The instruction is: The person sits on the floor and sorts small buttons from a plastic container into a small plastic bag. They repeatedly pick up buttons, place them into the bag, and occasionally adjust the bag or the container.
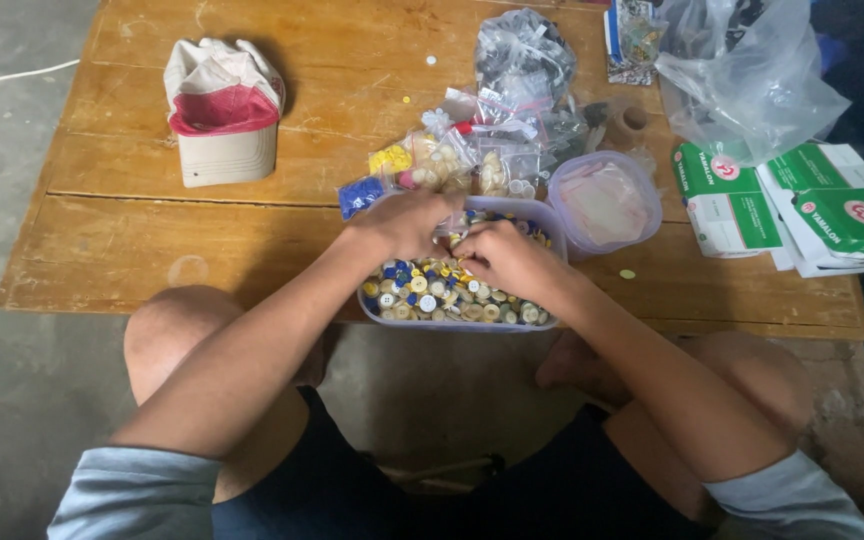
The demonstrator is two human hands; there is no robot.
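honestly can't tell what my fingers are pinching, if anything. my left hand (404, 222) and right hand (505, 260) are both curled down into the clear plastic tub (552, 222) of mixed buttons (430, 296), knuckles up, fingertips buried, and they cover the tub's middle. the tub sits at the near edge of the wooden table (152, 240), right in front of my knees. behind it is a heap of little zip bags (472, 160) with sorted buttons, too jumbled to make out. a round lidded container (604, 203) touches the tub's right corner, green and white boxes (802, 210) further right, a cap (222, 115) off to the left.
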